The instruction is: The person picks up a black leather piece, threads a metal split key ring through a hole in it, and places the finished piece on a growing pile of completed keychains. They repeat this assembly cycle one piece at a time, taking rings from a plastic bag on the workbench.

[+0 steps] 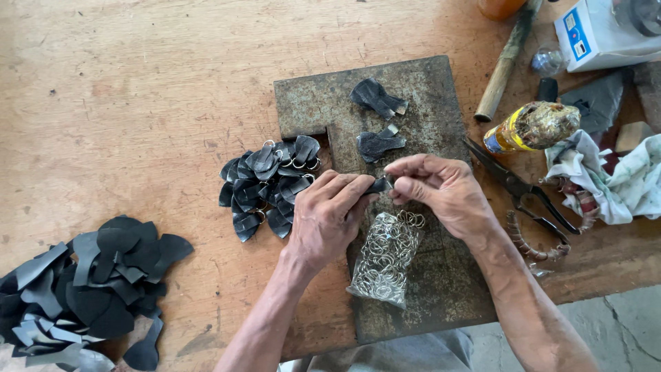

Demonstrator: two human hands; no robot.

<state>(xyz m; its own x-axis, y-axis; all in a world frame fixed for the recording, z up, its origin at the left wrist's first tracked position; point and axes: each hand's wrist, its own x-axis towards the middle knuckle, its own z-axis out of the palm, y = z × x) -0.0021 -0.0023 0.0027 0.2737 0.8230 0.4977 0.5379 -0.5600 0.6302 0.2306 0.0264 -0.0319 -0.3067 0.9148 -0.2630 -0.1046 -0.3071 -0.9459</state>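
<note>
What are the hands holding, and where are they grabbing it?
A small black leather piece. The left hand pinches one end, and the right hand pinches the other end with its fingertips, over the metal plate.

Bare forearms, no sleeves

The left hand [323, 219] and right hand [441, 189] show no rings, gloves or watch; veins and knuckle creases stand out. Grey cloth [399, 353] shows at the lower middle.
</note>
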